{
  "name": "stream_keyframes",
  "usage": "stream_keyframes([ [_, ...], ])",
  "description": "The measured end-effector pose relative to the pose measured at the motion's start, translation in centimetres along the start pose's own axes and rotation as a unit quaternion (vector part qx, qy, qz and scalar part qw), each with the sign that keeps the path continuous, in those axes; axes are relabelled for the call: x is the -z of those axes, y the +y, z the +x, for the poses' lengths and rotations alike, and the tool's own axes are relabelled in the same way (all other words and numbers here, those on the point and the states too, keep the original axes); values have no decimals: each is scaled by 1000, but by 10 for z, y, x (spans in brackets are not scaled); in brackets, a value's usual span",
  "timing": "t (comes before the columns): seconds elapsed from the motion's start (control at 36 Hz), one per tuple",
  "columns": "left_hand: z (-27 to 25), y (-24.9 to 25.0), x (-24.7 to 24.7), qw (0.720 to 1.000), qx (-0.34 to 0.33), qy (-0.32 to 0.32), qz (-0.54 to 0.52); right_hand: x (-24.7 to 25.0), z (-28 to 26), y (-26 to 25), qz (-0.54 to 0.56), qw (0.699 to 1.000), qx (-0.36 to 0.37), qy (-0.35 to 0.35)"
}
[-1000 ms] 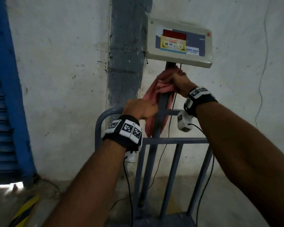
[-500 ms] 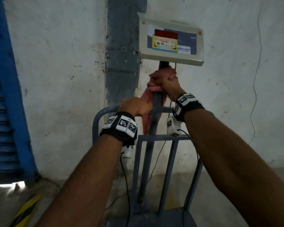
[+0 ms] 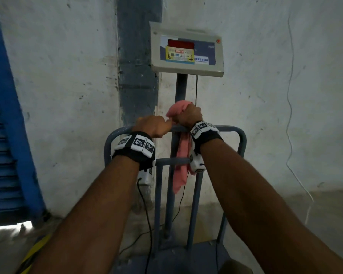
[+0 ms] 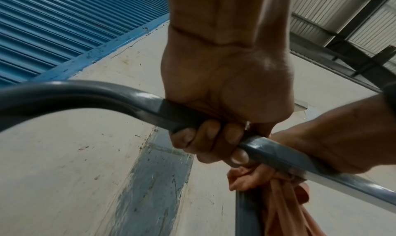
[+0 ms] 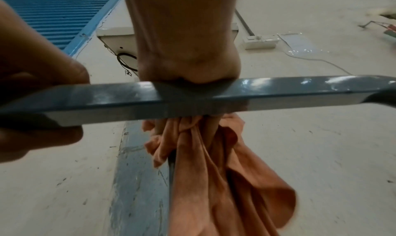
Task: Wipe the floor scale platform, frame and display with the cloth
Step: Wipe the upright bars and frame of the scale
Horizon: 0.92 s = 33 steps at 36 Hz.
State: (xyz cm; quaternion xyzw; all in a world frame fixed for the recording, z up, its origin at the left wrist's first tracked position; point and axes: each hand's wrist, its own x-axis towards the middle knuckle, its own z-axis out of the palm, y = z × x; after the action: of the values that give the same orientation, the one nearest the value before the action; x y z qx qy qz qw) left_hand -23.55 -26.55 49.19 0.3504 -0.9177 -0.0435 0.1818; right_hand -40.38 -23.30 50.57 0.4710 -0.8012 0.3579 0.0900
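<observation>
At the display pole (image 3: 181, 89), right hand (image 3: 189, 115) grips pink cloth (image 3: 181, 155) wrapped round it, just above the frame rail (image 3: 226, 127); left hand (image 3: 151, 125) clenches rail. Step: wiping pole; next likely rail, display (image 3: 187, 50).

On the display (image 3: 187, 50) we read "INDICA" on its yellow sticker (image 3: 179, 53); to the right, a white strip (image 3: 201, 60) reads partly "…KAY DIGI"; smaller print is illegible.
</observation>
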Motion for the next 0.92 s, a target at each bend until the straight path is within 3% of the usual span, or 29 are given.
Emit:
stream_keyframes([
  [0.11,0,2,1,1000,0,0,-1,22,-35,-17,99,994,39,7],
  [0.14,1,2,1,1000,-1,-1,0,16,-21,-7,109,993,41,4],
  [0.33,0,-1,-1,1000,3,5,8,-2,6,0,-73,995,-50,-53],
  [0.42,0,-1,-1,1000,3,5,12,1,5,-2,11,1000,-7,-10],
  [0.44,0,-1,0,1000,3,6,17,0,5,2,71,997,-3,-17],
  [0.5,1,-1,0,1000,3,8,22,6,0,1,91,995,28,-16],
  [0.56,2,-1,-1,1000,3,8,21,6,3,0,69,995,31,-57],
  [0.61,2,-2,-3,1000,1,14,18,8,6,1,-43,997,30,-60],
  [0.69,1,-2,-3,1000,-3,18,18,7,1,-3,-89,993,-33,-75],
  [0.81,0,-2,-3,999,-5,21,26,-1,3,1,-8,1000,-18,4],
  [0.92,2,-3,-4,999,-13,35,31,5,-8,-7,237,971,-1,7],
])
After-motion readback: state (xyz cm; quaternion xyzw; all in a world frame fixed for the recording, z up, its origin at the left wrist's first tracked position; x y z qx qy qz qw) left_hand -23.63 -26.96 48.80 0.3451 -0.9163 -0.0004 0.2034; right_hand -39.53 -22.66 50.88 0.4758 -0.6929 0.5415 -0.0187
